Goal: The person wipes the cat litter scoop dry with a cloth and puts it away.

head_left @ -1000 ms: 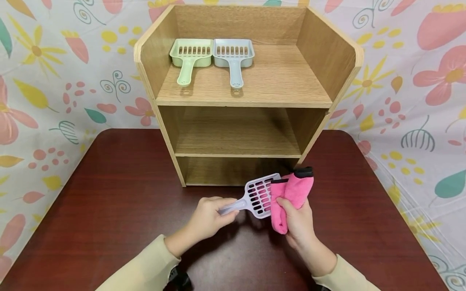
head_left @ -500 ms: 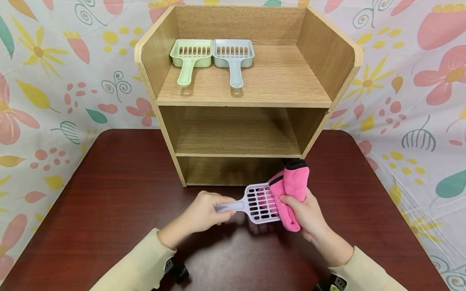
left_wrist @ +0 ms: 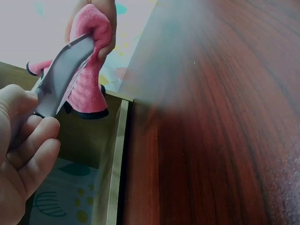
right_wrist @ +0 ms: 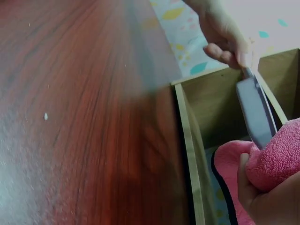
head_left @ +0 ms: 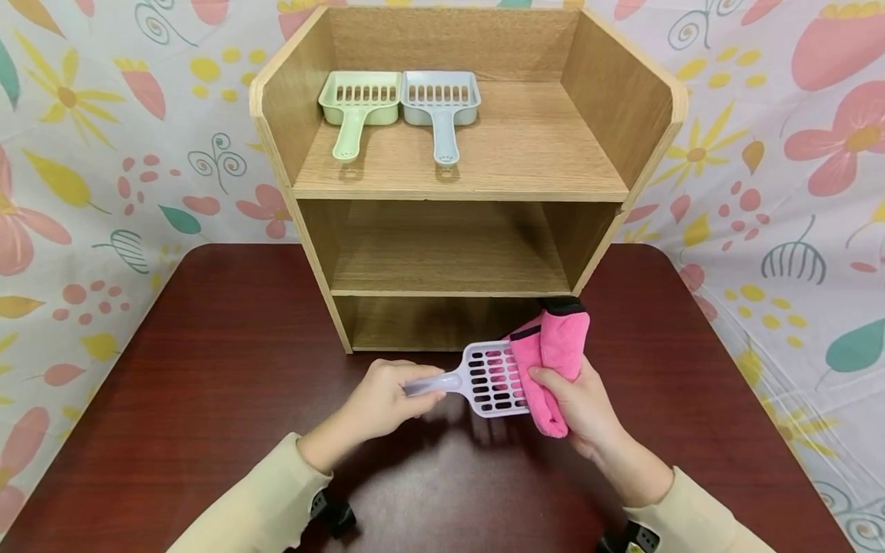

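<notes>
My left hand point(head_left: 387, 395) pinches the handle of a pale lilac slotted litter scoop point(head_left: 492, 378) between thumb and fingers, over the table in front of the shelf. In my right hand point(head_left: 584, 399) is a bunched pink cloth point(head_left: 563, 346) with black edging, wrapped over the far end of the scoop. The thumb lies across the front of the cloth. In the left wrist view the cloth point(left_wrist: 91, 77) folds around the scoop's tip, and the scoop point(left_wrist: 65, 75) shows side-on. The right wrist view shows the scoop's smooth outer side point(right_wrist: 257, 112) running into the cloth.
A wooden shelf unit point(head_left: 459, 192) stands at the back of the dark red table point(head_left: 207, 430). On its top tier a green litter scoop point(head_left: 356, 111) and a blue litter scoop point(head_left: 442, 111) lie side by side at the left. A flower-patterned curtain point(head_left: 104, 153) hangs behind.
The right hand has shifted slightly right and turned, and the cloth now covers the scoop's far end at a slant. The scoop has levelled out, with the left hand a little further left.
</notes>
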{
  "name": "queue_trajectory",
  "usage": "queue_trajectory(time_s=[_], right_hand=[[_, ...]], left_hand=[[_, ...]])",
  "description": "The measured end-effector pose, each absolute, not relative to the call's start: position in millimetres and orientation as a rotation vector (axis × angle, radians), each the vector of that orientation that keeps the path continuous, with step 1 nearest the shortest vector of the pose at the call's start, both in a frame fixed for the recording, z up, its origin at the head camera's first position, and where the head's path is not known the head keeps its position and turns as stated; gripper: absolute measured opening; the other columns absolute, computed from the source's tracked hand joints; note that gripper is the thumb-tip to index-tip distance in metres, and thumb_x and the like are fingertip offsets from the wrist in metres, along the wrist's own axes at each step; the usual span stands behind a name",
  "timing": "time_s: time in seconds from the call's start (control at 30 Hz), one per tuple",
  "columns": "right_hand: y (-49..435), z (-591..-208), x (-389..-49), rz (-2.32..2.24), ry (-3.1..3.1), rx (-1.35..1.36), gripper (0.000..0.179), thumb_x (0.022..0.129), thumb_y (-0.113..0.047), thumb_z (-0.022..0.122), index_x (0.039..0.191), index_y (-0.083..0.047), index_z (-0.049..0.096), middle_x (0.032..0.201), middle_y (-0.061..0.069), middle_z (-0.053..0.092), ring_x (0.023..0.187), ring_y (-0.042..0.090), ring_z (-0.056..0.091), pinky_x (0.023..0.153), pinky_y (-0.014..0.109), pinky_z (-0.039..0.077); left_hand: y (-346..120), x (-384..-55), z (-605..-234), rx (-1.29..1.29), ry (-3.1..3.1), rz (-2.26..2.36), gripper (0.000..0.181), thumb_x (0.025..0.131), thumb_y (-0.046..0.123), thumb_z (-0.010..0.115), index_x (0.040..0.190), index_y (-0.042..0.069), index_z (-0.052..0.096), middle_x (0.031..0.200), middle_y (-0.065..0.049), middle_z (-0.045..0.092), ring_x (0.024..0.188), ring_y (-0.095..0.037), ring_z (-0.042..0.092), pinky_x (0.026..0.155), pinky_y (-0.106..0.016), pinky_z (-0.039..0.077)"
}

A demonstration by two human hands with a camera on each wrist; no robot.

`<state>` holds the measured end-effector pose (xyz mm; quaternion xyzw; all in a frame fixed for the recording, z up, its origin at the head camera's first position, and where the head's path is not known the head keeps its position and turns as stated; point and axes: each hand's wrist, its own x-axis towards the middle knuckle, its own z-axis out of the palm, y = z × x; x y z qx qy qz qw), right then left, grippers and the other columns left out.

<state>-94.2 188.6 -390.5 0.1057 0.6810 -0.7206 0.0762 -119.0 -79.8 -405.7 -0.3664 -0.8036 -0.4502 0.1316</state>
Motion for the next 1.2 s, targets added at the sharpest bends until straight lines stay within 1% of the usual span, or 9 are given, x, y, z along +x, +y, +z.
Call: queue_trajectory(time_s=[0.17,0.27,0.33,0.53,0.7,0.8,0.97,1.1,1.2], right_hand=[[184,-389,-88,-2.175,1.956,0.322,0.035,0.091,-0.01,0.06,0.119,-0.014,0.039,0.09,-0.003,0.064,0.072,0.016,0.067,0.068,0.033,0.057],[183,-389,-85,-2.176,1.926,0.324,0.038,0.091,-0.011,0.06,0.121,-0.015,0.038,0.093,-0.001,0.064,0.073,0.02,0.068,0.07,0.037,0.058],[184,-389,-83,-2.17,1.925,0.322,0.039,0.091,-0.012,0.06,0.122,-0.015,0.037,0.095,0.0,0.064,0.073,0.02,0.068,0.07,0.037,0.057],[187,-390,-84,-2.117,1.991,0.304,0.04,0.09,-0.012,0.062,0.122,-0.011,0.038,0.094,-0.002,0.065,0.078,0.017,0.068,0.072,0.035,0.057],[191,-392,-86,-2.024,2.164,0.271,0.038,0.089,-0.012,0.064,0.119,-0.006,0.041,0.086,-0.006,0.065,0.075,0.01,0.065,0.067,0.027,0.055],[194,-392,-88,-1.946,2.344,0.149,0.037,0.088,-0.011,0.064,0.118,-0.004,0.043,0.086,-0.006,0.064,0.074,0.008,0.063,0.067,0.023,0.053],[205,-383,-87,-1.636,2.795,-0.169,0.031,0.085,-0.012,0.068,0.113,-0.006,0.055,0.092,0.001,0.062,0.077,0.002,0.058,0.068,0.018,0.048],[214,-370,-86,-1.439,3.01,-0.488,0.037,0.079,-0.001,0.07,0.114,-0.009,0.061,0.107,0.002,0.059,0.094,-0.003,0.05,0.077,0.011,0.041],[218,-359,-85,-1.325,3.069,-0.771,0.047,0.072,0.006,0.069,0.115,-0.012,0.063,0.116,0.001,0.058,0.107,0.0,0.046,0.087,0.007,0.035]], left_hand=[[-80,-120,-405,-0.987,-2.345,-1.285,0.021,0.075,0.011,0.077,0.095,0.003,0.074,0.083,-0.008,0.073,0.068,-0.006,0.063,0.06,-0.013,0.05],[-81,-121,-405,-0.981,-2.348,-1.292,0.021,0.075,0.01,0.076,0.095,0.003,0.074,0.084,-0.008,0.074,0.069,-0.007,0.064,0.061,-0.013,0.051],[-81,-121,-405,-0.993,-2.347,-1.308,0.021,0.075,0.01,0.076,0.095,0.003,0.074,0.083,-0.008,0.073,0.066,-0.005,0.063,0.06,-0.013,0.05],[-83,-121,-402,-1.078,-2.415,-1.442,0.019,0.079,0.008,0.072,0.098,0.004,0.073,0.069,-0.005,0.069,0.047,0.004,0.055,0.042,-0.011,0.043],[-85,-118,-398,-1.122,-2.508,-1.543,0.018,0.081,0.006,0.07,0.099,0.006,0.073,0.059,0.0,0.063,0.045,0.006,0.052,0.041,-0.014,0.044],[-86,-117,-396,-1.153,-2.544,-1.568,0.016,0.081,0.007,0.07,0.097,0.007,0.073,0.056,0.0,0.062,0.045,0.004,0.053,0.042,-0.015,0.046],[-88,-118,-394,-1.147,-2.557,-1.582,0.016,0.08,0.007,0.071,0.096,0.006,0.073,0.058,-0.001,0.064,0.044,0.0,0.056,0.043,-0.017,0.048],[-90,-120,-392,-1.149,-2.556,-1.569,0.016,0.08,0.008,0.072,0.096,0.006,0.073,0.059,-0.001,0.064,0.044,-0.004,0.058,0.044,-0.017,0.048],[-91,-121,-390,-1.162,-2.554,-1.551,0.017,0.08,0.008,0.071,0.097,0.006,0.073,0.058,0.0,0.064,0.044,-0.005,0.059,0.044,-0.016,0.048]])
